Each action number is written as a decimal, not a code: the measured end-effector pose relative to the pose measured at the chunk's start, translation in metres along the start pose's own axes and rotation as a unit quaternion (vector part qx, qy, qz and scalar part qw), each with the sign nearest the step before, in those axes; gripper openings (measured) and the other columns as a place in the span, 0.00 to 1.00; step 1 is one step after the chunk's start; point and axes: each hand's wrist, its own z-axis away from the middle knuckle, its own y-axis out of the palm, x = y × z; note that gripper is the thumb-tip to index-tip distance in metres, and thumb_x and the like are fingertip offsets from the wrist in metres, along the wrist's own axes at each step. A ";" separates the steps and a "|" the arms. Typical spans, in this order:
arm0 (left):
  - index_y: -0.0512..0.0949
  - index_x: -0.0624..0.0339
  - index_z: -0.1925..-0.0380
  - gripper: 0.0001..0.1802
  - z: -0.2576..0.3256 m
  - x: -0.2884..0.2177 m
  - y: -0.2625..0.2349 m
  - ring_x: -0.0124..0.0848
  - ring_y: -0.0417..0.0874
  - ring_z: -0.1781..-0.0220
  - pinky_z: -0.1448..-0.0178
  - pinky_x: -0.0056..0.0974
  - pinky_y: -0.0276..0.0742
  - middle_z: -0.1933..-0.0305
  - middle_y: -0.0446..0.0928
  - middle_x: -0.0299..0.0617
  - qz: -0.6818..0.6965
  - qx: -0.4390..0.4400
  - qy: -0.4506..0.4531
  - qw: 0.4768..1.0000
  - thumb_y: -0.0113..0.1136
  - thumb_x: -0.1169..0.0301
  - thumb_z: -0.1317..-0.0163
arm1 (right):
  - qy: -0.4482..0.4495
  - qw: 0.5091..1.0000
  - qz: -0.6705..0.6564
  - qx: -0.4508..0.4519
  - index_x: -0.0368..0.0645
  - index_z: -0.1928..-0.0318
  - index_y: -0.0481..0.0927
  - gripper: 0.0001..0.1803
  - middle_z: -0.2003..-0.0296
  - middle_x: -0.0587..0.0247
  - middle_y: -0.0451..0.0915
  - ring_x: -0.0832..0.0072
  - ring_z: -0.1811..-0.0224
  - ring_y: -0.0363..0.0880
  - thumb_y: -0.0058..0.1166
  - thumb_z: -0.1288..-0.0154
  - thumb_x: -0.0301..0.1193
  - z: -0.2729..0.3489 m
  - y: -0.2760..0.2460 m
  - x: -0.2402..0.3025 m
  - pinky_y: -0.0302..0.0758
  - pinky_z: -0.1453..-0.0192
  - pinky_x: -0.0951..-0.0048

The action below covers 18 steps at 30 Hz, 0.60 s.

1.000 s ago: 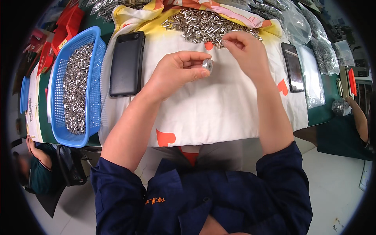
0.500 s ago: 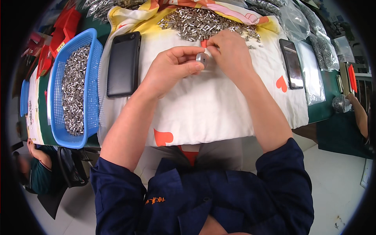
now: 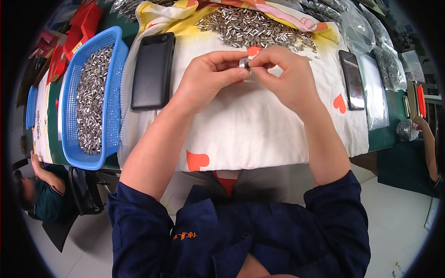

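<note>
My left hand (image 3: 206,78) grips a small round metal disc (image 3: 243,64) on edge between thumb and fingers, above the white cloth (image 3: 245,125). Against the disc's right face, my right hand (image 3: 287,76) has its thumb and forefinger pinched together. Whatever is between those right fingertips is too small and covered to make out. Just beyond both hands lies a loose pile of short silvery metal cylinders (image 3: 252,30), some strayed toward its right end.
A blue basket (image 3: 112,111) of similar metal cylinders (image 3: 90,102) stands left, beside a black power bank (image 3: 153,72). At right lie a phone (image 3: 352,81), clear plastic bags (image 3: 375,92) and bagged parts (image 3: 389,65). Co-workers sit at left (image 3: 48,194) and right (image 3: 408,157).
My right hand has come back from the pile's near edge to the disc, its fingertips now meeting it. The left hand still holds the disc, now turned more edge-on.
</note>
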 end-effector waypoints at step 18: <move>0.73 0.66 0.56 0.18 0.005 -0.004 0.011 0.21 0.76 0.63 0.57 0.26 0.72 0.63 0.75 0.37 -0.171 0.022 -0.048 0.984 0.58 0.81 0.50 | 0.049 0.977 0.200 -0.054 0.41 0.68 0.78 0.07 0.73 0.57 0.76 0.66 0.70 0.75 0.51 0.48 0.29 -0.013 -0.019 -0.033 0.71 0.66 0.69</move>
